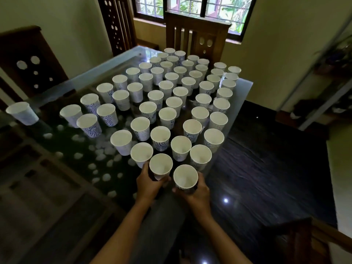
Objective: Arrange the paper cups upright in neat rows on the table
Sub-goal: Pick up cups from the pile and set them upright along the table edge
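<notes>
Several white paper cups with blue swirl print stand upright in diagonal rows point(172, 103) across the glass table point(62, 149). My left hand point(150, 182) grips one upright cup point(161, 165) at the near end of a row. My right hand point(196, 191) grips another upright cup point(185, 177) just to its right, near the table's front corner. Both cups show open mouths. A lone cup point(22, 112) stands apart at the far left.
Dark wooden chairs stand at the far side point(198, 33) and at the left point(28, 60). The table's right edge point(243, 92) drops to a dark shiny floor point(266, 168). Another chair's frame point(308, 239) shows at bottom right. The near left of the glass holds only reflections.
</notes>
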### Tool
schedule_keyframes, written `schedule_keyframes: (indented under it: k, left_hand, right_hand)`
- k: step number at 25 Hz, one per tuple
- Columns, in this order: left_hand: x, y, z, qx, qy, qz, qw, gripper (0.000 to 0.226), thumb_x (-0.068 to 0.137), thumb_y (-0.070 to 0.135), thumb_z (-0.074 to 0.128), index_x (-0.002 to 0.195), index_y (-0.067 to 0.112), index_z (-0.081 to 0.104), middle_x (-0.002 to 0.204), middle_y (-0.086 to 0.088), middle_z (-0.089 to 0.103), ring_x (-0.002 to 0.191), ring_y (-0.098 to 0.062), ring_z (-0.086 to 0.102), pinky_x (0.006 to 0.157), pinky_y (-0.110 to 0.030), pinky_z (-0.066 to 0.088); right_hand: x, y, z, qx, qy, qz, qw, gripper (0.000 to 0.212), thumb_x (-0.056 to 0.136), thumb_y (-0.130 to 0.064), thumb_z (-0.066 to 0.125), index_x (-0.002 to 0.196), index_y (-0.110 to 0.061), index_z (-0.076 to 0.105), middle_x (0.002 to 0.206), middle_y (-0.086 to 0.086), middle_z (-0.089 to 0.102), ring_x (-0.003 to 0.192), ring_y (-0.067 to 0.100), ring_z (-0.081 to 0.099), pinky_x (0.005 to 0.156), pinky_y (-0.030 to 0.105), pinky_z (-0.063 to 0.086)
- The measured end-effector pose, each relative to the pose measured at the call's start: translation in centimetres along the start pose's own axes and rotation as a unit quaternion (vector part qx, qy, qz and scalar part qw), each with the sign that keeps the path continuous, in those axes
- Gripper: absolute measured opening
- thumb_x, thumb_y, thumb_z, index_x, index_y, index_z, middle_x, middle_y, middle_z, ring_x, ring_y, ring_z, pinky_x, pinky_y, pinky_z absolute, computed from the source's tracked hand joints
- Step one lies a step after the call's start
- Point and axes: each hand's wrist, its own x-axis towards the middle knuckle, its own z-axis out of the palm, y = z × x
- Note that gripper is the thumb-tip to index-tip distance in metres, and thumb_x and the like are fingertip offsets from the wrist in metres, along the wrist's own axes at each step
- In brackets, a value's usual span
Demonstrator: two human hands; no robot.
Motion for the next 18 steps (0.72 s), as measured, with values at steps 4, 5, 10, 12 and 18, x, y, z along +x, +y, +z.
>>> schedule_keyframes:
  k: [4,5,10,12,18]
  left_hand:
    - [0.0,-0.6,-0.6,0.006,-0.010,0.014,1.000,0.077,0.061,0.020,0.086,0.130,0.020,0.050,0.127,-0.001,0.058,0.119,-0.017,0.052,0.093,-0.026,0.040]
    - [-0.3,-0.8,-0.8,0.009,-0.012,0.014,1.000,0.076,0.062,0.018,0.085,0.130,0.019,0.050,0.127,-0.001,0.058,0.119,-0.017,0.052,0.093,-0.026,0.040]
    - [-3.1,-1.1,-3.0,-0.003,-0.019,0.013,1.000,0.070,0.065,0.010,0.082,0.127,0.010,0.050,0.127,-0.007,0.057,0.118,-0.016,0.051,0.094,-0.025,0.040]
    - [-4.3,-1.4,-4.6,0.008,-0.025,0.017,1.000,0.069,0.067,0.013,0.081,0.128,0.009,0.049,0.127,-0.008,0.056,0.116,-0.013,0.049,0.096,-0.026,0.041]
    - [-7.4,-2.4,-13.4,0.070,-0.003,0.059,0.996,0.055,0.071,0.015,0.078,0.121,0.007,0.056,0.120,-0.008,0.061,0.112,-0.017,0.056,0.093,-0.023,0.042]
  right_hand:
    - [-0.1,0.4,0.1,-0.016,-0.006,-0.005,1.000,0.085,0.044,-0.040,0.086,0.120,-0.021,0.053,0.116,-0.005,0.063,0.106,0.009,0.059,0.088,0.030,0.050]
    - [-0.3,0.5,-0.1,-0.021,-0.011,-0.005,1.000,0.089,0.044,-0.042,0.085,0.123,-0.019,0.052,0.119,-0.004,0.062,0.110,0.009,0.057,0.091,0.029,0.049]
    - [-3.5,0.5,-1.2,-0.079,-0.002,-0.004,0.997,0.096,0.055,-0.031,0.089,0.135,-0.006,0.043,0.133,0.009,0.052,0.119,0.021,0.052,0.098,0.034,0.045]
    - [-5.5,0.1,-1.1,-0.085,0.024,-0.004,0.996,0.080,0.062,-0.021,0.086,0.130,-0.005,0.047,0.125,0.011,0.055,0.112,0.021,0.055,0.092,0.026,0.045]
    - [-10.3,-3.6,3.4,-0.120,-0.066,-0.094,0.986,0.058,0.071,-0.016,0.080,0.122,-0.006,0.055,0.118,0.010,0.058,0.109,0.020,0.056,0.093,0.032,0.048]
